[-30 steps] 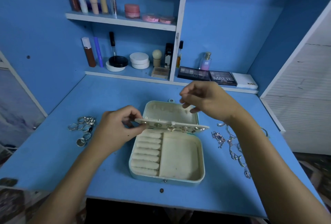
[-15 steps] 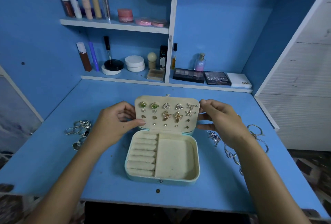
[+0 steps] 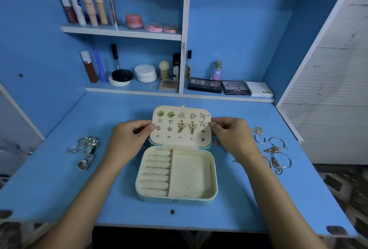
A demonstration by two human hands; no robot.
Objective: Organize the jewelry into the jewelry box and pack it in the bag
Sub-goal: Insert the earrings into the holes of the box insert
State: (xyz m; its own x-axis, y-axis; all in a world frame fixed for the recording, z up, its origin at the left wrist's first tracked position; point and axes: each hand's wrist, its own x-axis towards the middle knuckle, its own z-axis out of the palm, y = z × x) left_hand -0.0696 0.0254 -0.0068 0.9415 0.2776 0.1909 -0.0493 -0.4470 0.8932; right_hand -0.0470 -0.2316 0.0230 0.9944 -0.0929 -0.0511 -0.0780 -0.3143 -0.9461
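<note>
Above the padded cream jewelry box point(image 3: 191, 175), both hands' fingers point(image 3: 148, 127) pinch its rounded earring panel point(image 3: 180, 127).

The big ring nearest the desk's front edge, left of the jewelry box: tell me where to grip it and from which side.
Pinch the ring across its band from above, probably with the left hand, which is nearer. It lies apart from the ring cluster, so fingers have room on both sides; its wide face looks awkward to pinch.

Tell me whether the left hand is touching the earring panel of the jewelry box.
Touching. The head view shows the left hand with its thumb tip pressed on the left edge of the earring panel, no gap visible.
</note>
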